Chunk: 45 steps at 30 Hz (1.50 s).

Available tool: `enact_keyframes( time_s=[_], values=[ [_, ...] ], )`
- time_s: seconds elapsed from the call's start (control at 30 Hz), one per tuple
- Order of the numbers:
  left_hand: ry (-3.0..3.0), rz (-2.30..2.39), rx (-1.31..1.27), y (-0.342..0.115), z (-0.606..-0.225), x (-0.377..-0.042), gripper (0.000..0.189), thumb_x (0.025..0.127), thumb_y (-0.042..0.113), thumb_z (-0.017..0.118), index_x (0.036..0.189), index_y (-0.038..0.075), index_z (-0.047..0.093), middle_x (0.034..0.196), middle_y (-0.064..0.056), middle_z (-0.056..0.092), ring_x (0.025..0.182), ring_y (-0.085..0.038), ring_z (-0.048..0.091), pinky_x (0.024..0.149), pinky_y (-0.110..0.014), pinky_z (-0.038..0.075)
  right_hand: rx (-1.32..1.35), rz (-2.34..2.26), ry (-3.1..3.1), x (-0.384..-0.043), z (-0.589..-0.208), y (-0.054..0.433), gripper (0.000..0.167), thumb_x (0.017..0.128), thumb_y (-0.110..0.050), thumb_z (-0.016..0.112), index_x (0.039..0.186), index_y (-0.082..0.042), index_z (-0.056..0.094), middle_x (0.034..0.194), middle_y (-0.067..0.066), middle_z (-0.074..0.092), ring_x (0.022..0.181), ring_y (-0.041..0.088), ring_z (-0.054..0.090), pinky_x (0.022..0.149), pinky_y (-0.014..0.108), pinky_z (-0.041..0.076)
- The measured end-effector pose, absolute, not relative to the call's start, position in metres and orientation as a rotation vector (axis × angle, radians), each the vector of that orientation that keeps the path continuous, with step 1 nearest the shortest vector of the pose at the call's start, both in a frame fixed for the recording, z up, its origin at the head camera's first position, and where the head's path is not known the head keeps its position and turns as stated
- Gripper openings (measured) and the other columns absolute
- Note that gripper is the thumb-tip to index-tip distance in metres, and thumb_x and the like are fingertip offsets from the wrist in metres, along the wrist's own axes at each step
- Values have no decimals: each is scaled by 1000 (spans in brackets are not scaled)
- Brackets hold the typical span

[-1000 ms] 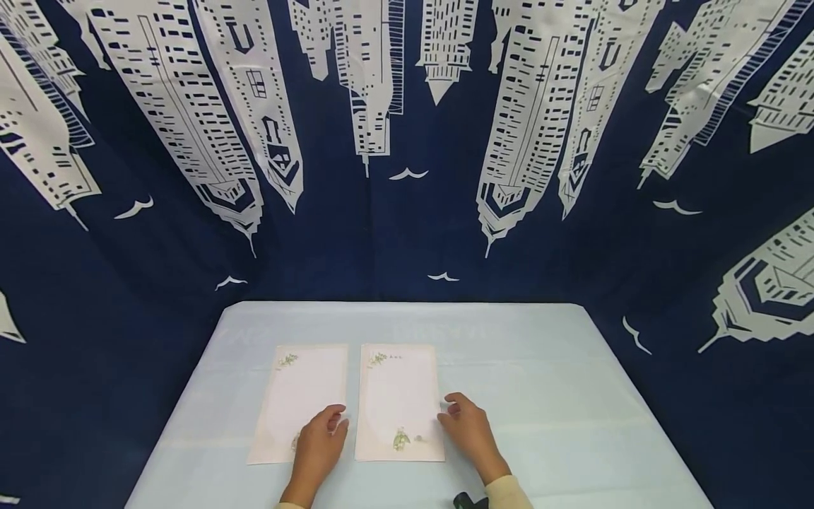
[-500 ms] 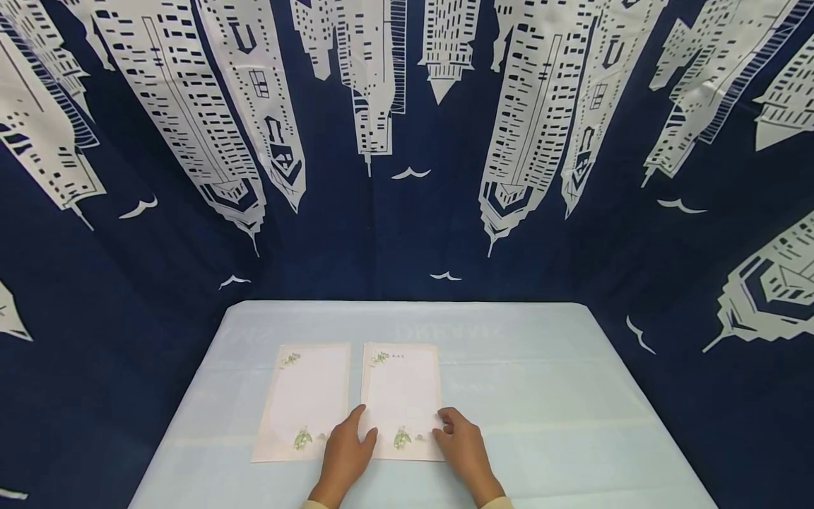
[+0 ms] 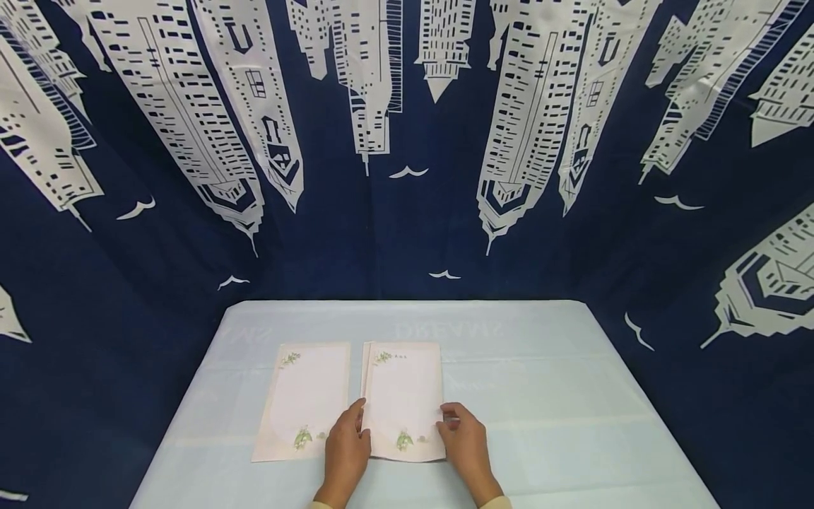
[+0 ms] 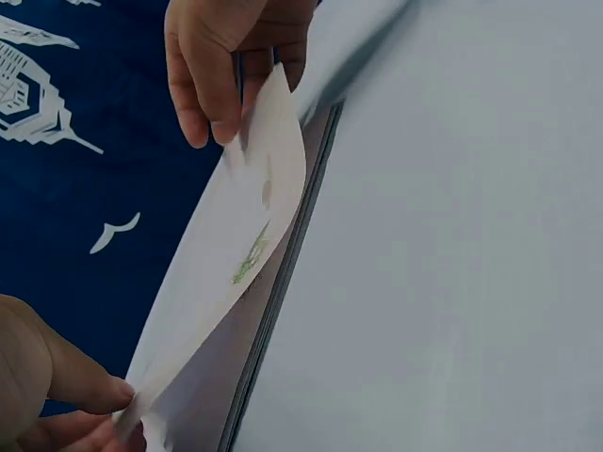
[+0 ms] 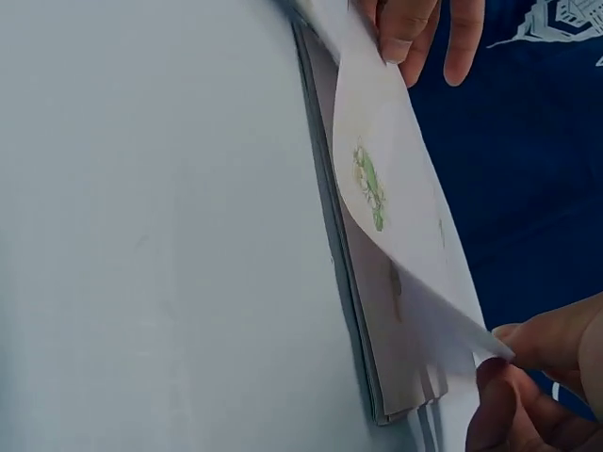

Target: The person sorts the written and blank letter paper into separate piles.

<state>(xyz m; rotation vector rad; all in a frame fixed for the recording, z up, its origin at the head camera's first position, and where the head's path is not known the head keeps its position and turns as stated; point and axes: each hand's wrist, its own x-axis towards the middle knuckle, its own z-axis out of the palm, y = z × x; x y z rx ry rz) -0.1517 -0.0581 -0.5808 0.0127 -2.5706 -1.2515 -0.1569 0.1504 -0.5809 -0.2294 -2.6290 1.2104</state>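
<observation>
A pale pink sheet of stationery paper [image 3: 405,396] with green sprig prints lies over a stack of similar sheets [image 5: 382,330], its near edge bowed up off them. My left hand [image 3: 346,452] pinches its left edge between thumb and fingers, as the left wrist view shows. On the opposite edge, my right hand [image 3: 468,449] pinches the paper between thumb and fingertips. Seen from the right wrist, the lifted sheet [image 5: 377,151] curves between both hands, above the layered edges of the stack.
To the left lies another pale sheet or pile of the same stationery [image 3: 308,396], close beside my left hand. A white-covered table [image 3: 572,396] carries everything. Behind and around it hangs a navy cloth [image 3: 381,233] printed with white buildings and birds.
My left hand has moved right, from over the left paper to the right stack's left edge. The top sheet is now gripped, raised at its near edge and shifted slightly right, exposing sheets below.
</observation>
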Motion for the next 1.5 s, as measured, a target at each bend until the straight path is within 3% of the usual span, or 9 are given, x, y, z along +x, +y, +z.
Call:
enact_keyframes(
  time_s=[0.1, 0.2, 0.33, 0.63, 0.93, 1.03, 1.13, 1.23, 1.5],
  values=[
    [-2535, -1300, 32, -58, -583, -154, 55, 73, -19, 74, 125, -3, 65, 103, -13, 68, 84, -23, 67, 71, -35, 57, -234, 1282, -2554, -158, -582, 154, 31, 75, 8, 79, 104, -2, 72, 92, 8, 72, 77, 20, 70, 65, 28, 58],
    [-2511, -1377, 30, -55, -582, -156, 55, 73, -21, 72, 126, -4, 64, 103, -13, 67, 81, -19, 66, 68, -29, 56, -245, 1290, -2515, -160, -581, 158, 31, 76, 9, 79, 105, 0, 71, 93, 9, 73, 78, 21, 71, 67, 29, 58],
    [-2493, -1463, 30, -42, -582, -163, 51, 74, -20, 72, 124, -8, 64, 101, -15, 69, 80, -20, 67, 68, -30, 57, -283, 1274, -2487, -161, -578, 168, 30, 79, 8, 76, 108, 2, 71, 96, 13, 73, 81, 24, 71, 70, 33, 59],
    [-2467, -1486, -83, 1, -582, -178, 39, 73, -19, 72, 110, -10, 70, 84, -4, 63, 70, -10, 59, 63, -26, 52, -414, 1189, -2467, -159, -578, 211, 27, 84, 6, 72, 110, 7, 71, 95, 17, 74, 83, 30, 71, 71, 36, 59],
    [-2463, -1580, -262, 49, -586, -187, 35, 75, -16, 70, 110, -11, 70, 79, 0, 58, 67, -4, 54, 61, -23, 50, -593, 1104, -2469, -160, -575, 264, 26, 87, 5, 67, 112, 8, 71, 100, 23, 72, 90, 38, 70, 71, 36, 56],
    [-2466, -1590, -303, 64, -588, -188, 28, 74, -16, 68, 101, -9, 71, 75, 4, 56, 66, -3, 53, 60, -22, 48, -618, 1082, -2483, -160, -575, 277, 26, 88, 6, 65, 114, 9, 70, 101, 24, 71, 91, 39, 69, 73, 41, 55],
    [-2497, -1579, -359, 75, -591, -190, 17, 73, -16, 66, 82, -1, 65, 68, 7, 49, 61, -2, 47, 55, -22, 43, -628, 1059, -2504, -160, -576, 286, 26, 89, 6, 63, 114, 9, 69, 102, 25, 71, 93, 41, 68, 76, 49, 54],
    [-2547, -1548, -419, 82, -591, -190, 28, 74, -16, 64, 67, 8, 51, 62, 9, 40, 56, -4, 39, 50, -21, 36, -638, 1037, -2523, -160, -579, 293, 26, 88, 8, 62, 113, 10, 69, 102, 26, 71, 93, 44, 67, 79, 54, 53],
    [-2661, -1489, -471, 82, -589, -190, 35, 73, -16, 66, 63, 10, 44, 59, 6, 37, 53, -7, 34, 48, -22, 32, -699, 1024, -2589, -163, -587, 304, 28, 87, 6, 60, 114, 13, 67, 98, 26, 69, 90, 42, 65, 78, 54, 50]
  ],
)
